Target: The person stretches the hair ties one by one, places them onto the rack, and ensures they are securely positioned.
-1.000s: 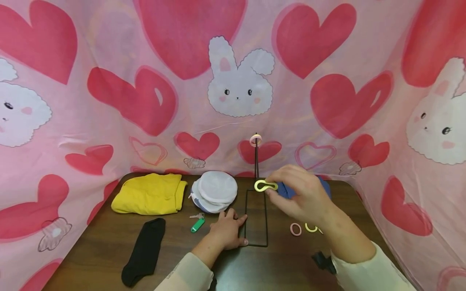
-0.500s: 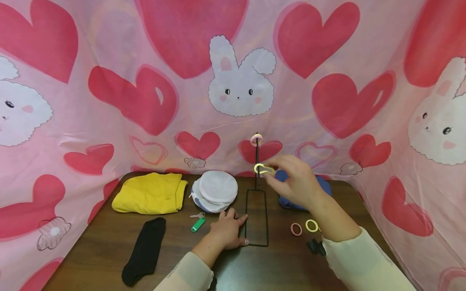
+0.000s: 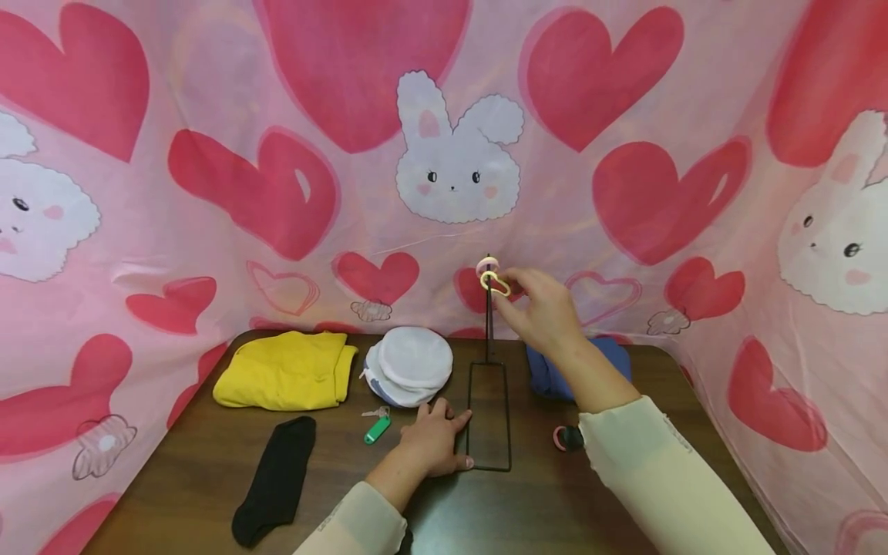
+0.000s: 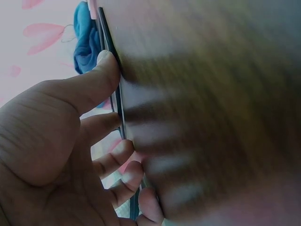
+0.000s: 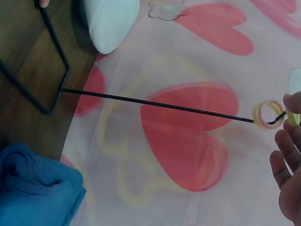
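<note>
Right hand [image 3: 537, 308] pinches one yellow hair tie [image 3: 496, 284] at the tip of the thin black wire stand [image 3: 489, 324], just under the single pink tie [image 3: 486, 266] hanging there. Left hand [image 3: 437, 439] lies flat, fingers straight, pressing the stand's base frame to the counter [image 3: 173, 478], seemingly to steady it; one more pink tie [image 3: 558, 438] lies on the counter by the right sleeve.

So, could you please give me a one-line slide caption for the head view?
Right hand holds a yellow hair tie at the thin black wire stand's hooked top; left hand steadies its base.
</note>
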The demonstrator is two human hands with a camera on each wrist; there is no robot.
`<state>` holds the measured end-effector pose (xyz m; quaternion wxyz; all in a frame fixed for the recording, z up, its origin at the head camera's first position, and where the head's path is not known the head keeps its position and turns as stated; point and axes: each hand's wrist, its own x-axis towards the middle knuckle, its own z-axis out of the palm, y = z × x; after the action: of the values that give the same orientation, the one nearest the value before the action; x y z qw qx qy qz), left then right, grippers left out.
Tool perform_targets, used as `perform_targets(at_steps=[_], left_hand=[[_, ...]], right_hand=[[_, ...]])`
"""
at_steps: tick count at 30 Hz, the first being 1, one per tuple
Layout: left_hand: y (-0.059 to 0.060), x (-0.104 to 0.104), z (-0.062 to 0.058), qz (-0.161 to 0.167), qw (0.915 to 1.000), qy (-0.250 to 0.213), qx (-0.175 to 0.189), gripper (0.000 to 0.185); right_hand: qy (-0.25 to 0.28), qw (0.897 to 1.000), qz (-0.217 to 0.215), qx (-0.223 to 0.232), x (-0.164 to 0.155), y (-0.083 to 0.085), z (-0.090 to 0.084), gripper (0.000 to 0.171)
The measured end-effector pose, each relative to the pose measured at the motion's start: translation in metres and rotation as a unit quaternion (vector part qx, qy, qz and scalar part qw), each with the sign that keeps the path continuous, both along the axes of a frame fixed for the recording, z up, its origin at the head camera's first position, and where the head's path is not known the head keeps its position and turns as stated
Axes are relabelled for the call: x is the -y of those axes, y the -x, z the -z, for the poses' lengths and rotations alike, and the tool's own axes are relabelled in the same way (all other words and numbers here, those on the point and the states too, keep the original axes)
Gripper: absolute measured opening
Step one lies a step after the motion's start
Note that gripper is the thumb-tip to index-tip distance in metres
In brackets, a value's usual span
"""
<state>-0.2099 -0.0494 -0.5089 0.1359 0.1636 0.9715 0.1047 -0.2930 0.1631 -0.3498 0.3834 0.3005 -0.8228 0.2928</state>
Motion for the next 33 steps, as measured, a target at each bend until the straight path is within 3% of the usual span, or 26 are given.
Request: perform_targets(at_steps=[6,11,17,25,33], left_hand=[[-0.001,-0.001,0.0,0.006,1.0,0.0,0.001,0.082],[-0.001,-0.001,0.0,0.006,1.0,-0.001,0.002,0.081],[0.0,0.0,0.0,0.007,0.9999,-0.006,0.004,0.081],[0.001,0.002,0.0,0.009,0.9999,-0.007,0.0,0.081],[0.0,0.001,-0.002,0.009,1.0,-0.001,-0.001,0.081]], right_hand=[[0.011,1.0,0.016,0.004,0.004,0.014,0.002,0.02],[0.016,0.999,0.022,0.02,0.0,0.012,0.004,0.019],[0.029,0.999,0.015,0.043,-0.018,-0.013,0.014,0.02],[0.01,1.0,-0.018,0.022,-0.05,-0.049,0.037,0.029],[-0.015,0.998,-0.03,0.06,-0.082,-0.073,0.061,0.034]])
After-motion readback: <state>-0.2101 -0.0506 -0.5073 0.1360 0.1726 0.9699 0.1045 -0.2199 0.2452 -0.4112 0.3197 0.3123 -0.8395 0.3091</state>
